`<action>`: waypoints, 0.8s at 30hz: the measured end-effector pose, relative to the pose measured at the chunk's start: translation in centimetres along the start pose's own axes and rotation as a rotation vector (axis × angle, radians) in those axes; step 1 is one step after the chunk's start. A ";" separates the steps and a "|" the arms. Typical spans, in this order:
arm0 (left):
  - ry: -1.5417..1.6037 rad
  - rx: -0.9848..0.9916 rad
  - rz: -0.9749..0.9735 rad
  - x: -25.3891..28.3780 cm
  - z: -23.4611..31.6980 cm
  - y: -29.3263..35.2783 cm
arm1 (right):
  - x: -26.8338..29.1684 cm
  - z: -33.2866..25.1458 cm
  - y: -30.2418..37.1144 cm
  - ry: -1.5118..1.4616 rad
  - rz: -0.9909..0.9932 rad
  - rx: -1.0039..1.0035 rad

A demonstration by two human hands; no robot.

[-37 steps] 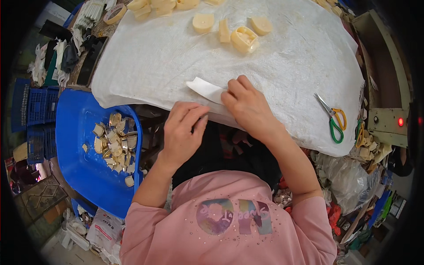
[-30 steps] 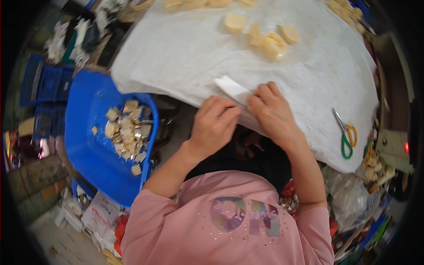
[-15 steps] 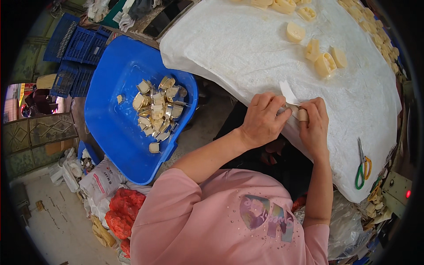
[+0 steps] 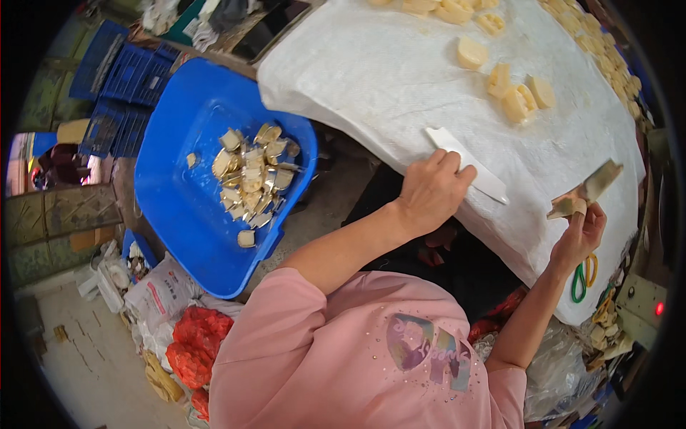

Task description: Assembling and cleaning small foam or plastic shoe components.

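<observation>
My left hand (image 4: 434, 191) is at the near edge of the white-covered table, its fingers closed around a flat white strip (image 4: 487, 179) with a narrowed end. Farther right, my right hand (image 4: 580, 234) is raised above the cloth, pinching a curled tan strip (image 4: 599, 183) that twists out above the fingertips. Just below that hand lie scissors with green and yellow handles (image 4: 579, 283); the hand hides their blades. Beyond the left hand, several cream-coloured hollow blocks (image 4: 519, 104) sit on the cloth.
A large blue tub (image 4: 179, 171) stands left of the table, with several gold-edged cream pieces (image 4: 250, 179) inside. Blue crates (image 4: 132, 75) are stacked behind it. Red mesh bags (image 4: 196, 347) lie on the floor. Many more pale blocks (image 4: 600, 53) line the far right edge.
My hands have parted. The right one moved right and toward me with the tan strip, over the scissors. The white strip in my left hand now shows at greater length and lies more slanted.
</observation>
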State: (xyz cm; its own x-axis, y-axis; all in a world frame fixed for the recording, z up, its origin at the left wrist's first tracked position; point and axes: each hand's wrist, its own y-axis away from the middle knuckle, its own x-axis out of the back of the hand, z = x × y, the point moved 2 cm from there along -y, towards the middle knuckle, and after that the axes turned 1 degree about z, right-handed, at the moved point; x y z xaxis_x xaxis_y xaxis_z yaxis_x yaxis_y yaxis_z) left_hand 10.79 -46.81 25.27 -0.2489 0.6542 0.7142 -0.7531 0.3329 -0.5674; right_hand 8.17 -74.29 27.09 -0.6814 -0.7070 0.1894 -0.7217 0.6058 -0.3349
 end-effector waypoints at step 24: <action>1.473 0.857 0.084 -2.0 -1.2 -7.2 | -12.2 -0.7 -5.0 0.519 -0.738 0.666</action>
State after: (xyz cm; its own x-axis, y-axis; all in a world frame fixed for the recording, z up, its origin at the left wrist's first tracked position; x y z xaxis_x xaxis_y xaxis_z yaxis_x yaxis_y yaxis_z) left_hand 17.46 -49.69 27.40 0.0587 0.8410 -0.5379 -0.9781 0.1561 0.1373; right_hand 20.00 -68.41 27.09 -0.1944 -0.4803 0.8553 -0.8663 -0.3250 -0.3794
